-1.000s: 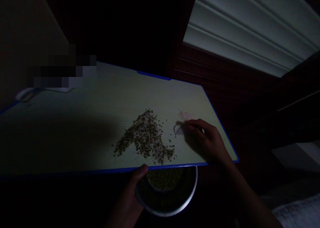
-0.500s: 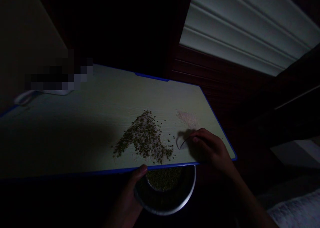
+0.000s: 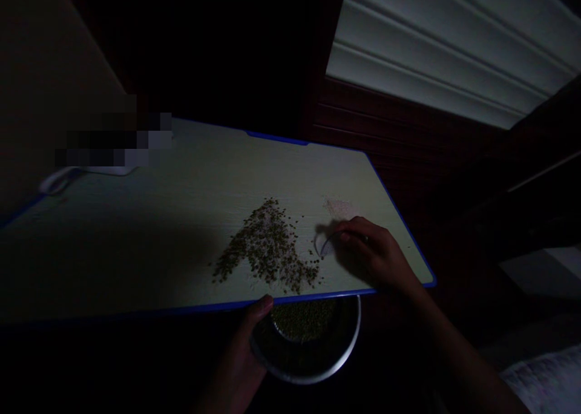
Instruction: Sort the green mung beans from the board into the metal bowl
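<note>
Near the desk (image 3: 136,220) edge: our right hand (image 3: 376,253), grip pinching a small clear cup (image 3: 323,244), just right of the seed pile (image 3: 267,250); left hand (image 3: 242,359) holding the bowl (image 3: 349,347) below.

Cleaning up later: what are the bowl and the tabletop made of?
The bowl looks like polished metal, probably steel: its thin rim glints silver. The tabletop seems laminated board with a pale, faintly grained matte face and blue plastic-looking edging; dim light leaves this uncertain.

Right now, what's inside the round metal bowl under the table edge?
The metal bowl holds a heap of small greenish grains, like those scattered on the table. The left hand grips its rim. The table edge covers the bowl's far part, so what lies there cannot be seen.
</note>
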`<action>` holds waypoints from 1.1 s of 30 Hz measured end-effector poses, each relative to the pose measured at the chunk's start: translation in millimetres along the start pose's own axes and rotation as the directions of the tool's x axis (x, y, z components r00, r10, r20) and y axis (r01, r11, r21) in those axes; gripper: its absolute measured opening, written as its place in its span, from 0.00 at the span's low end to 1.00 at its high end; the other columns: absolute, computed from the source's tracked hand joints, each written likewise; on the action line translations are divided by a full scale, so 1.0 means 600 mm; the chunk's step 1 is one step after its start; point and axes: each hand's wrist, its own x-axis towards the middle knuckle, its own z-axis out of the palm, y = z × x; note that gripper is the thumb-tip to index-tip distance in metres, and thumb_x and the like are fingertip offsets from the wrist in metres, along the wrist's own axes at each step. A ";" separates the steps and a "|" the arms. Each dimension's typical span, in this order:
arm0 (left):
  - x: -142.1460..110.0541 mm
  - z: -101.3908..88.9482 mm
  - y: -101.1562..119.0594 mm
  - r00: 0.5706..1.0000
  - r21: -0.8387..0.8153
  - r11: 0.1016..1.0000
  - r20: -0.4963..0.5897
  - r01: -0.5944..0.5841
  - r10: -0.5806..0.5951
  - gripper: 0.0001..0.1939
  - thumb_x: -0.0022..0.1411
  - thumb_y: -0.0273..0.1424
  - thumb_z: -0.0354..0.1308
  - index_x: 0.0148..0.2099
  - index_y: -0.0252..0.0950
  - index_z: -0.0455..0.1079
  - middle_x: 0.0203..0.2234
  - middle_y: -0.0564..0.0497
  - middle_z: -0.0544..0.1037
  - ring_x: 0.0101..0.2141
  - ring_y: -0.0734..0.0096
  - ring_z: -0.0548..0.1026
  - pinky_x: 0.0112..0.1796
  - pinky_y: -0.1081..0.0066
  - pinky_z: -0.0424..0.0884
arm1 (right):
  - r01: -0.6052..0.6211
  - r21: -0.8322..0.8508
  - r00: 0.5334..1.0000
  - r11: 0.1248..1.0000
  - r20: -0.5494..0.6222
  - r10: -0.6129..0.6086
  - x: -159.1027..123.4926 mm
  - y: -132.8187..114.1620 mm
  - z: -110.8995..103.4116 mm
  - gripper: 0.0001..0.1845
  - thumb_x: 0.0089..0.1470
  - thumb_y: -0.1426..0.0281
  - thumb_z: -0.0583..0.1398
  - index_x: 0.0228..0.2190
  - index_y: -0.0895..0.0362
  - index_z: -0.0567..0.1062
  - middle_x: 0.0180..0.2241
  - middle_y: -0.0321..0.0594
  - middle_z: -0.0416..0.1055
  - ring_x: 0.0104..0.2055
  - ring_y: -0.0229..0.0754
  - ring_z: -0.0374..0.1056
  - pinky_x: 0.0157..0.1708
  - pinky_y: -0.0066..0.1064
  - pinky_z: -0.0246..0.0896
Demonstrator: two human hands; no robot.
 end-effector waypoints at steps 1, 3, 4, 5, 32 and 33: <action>0.001 -0.002 -0.001 1.000 -0.007 1.000 0.003 0.006 -0.006 0.10 0.61 0.27 0.66 0.45 0.29 0.80 0.34 0.41 0.88 0.47 0.46 0.84 0.52 0.54 0.78 | -0.008 0.006 1.000 1.000 0.015 0.008 -0.007 -0.001 -0.003 0.11 0.64 0.65 0.58 0.43 0.46 0.81 0.41 0.38 0.79 0.43 0.44 0.72 0.46 0.40 0.66; 0.003 -0.004 -0.002 1.000 -0.030 0.999 -0.004 -0.017 0.017 0.09 0.60 0.26 0.66 0.45 0.31 0.80 0.34 0.43 0.88 0.47 0.47 0.84 0.52 0.53 0.78 | -0.024 0.019 0.999 1.000 0.036 0.024 -0.021 -0.005 -0.007 0.10 0.65 0.65 0.58 0.42 0.46 0.81 0.40 0.38 0.79 0.42 0.44 0.72 0.45 0.40 0.66; 0.005 -0.005 -0.003 0.999 -0.039 0.999 -0.013 -0.032 0.032 0.10 0.60 0.25 0.66 0.45 0.32 0.80 0.34 0.44 0.88 0.47 0.47 0.84 0.52 0.53 0.78 | -0.031 0.026 0.999 0.999 0.044 0.030 -0.028 -0.007 -0.008 0.10 0.65 0.65 0.58 0.42 0.47 0.81 0.40 0.38 0.79 0.42 0.44 0.72 0.45 0.40 0.66; 0.006 -0.006 -0.004 0.999 -0.042 0.998 -0.018 -0.041 0.040 0.11 0.60 0.25 0.66 0.46 0.33 0.80 0.35 0.45 0.88 0.46 0.48 0.84 0.52 0.53 0.78 | -0.040 0.032 0.998 0.999 0.048 0.038 -0.035 -0.009 -0.009 0.10 0.65 0.65 0.58 0.42 0.47 0.81 0.40 0.38 0.79 0.43 0.44 0.72 0.44 0.40 0.66; 0.010 -0.017 -0.006 1.000 -0.011 1.000 -0.008 -0.008 0.008 0.06 0.58 0.28 0.69 0.39 0.34 0.79 0.31 0.47 0.88 0.37 0.56 0.86 0.48 0.59 0.80 | -0.125 0.073 0.992 0.989 0.021 0.124 -0.097 -0.029 0.000 0.09 0.66 0.65 0.59 0.41 0.47 0.81 0.36 0.36 0.74 0.39 0.42 0.72 0.37 0.36 0.65; 0.010 -0.017 -0.007 1.000 -0.010 1.000 -0.007 -0.008 0.007 0.06 0.58 0.28 0.69 0.39 0.33 0.79 0.31 0.46 0.88 0.36 0.57 0.86 0.47 0.59 0.80 | -0.116 0.072 0.993 0.991 0.017 0.115 -0.099 -0.030 0.000 0.09 0.66 0.65 0.59 0.41 0.46 0.81 0.36 0.36 0.74 0.38 0.42 0.71 0.36 0.36 0.65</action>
